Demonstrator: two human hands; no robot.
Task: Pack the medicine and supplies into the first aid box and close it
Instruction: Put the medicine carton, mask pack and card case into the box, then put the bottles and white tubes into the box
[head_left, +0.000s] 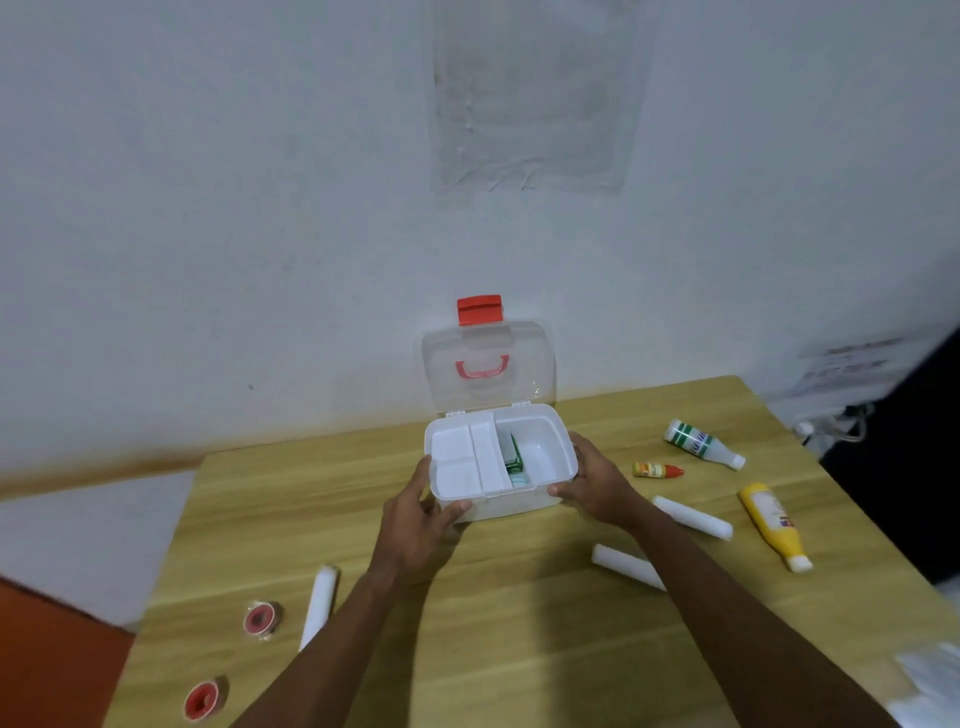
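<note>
Gripping the first aid box at its front corners, one hand per side: left hand curled around the near-left corner with thumb lying along the front wall, right hand wrapped around the near-right corner, fingers pressed against the side wall. Box standing near the middle of the wooden table, close to the far edge by the wall. Clear lid tipped up and back on its hinges, red latch at the top, red handle showing through. White divided tray sitting over the left half; a green packet down in the open right half, with something pale teal just below it, too small to identify. Lying loose on the right: green-and-white bottle, small orange bottle, yellow bottle, and two white rolls. Lying loose on the left: another white roll and two red tape spools.
</note>
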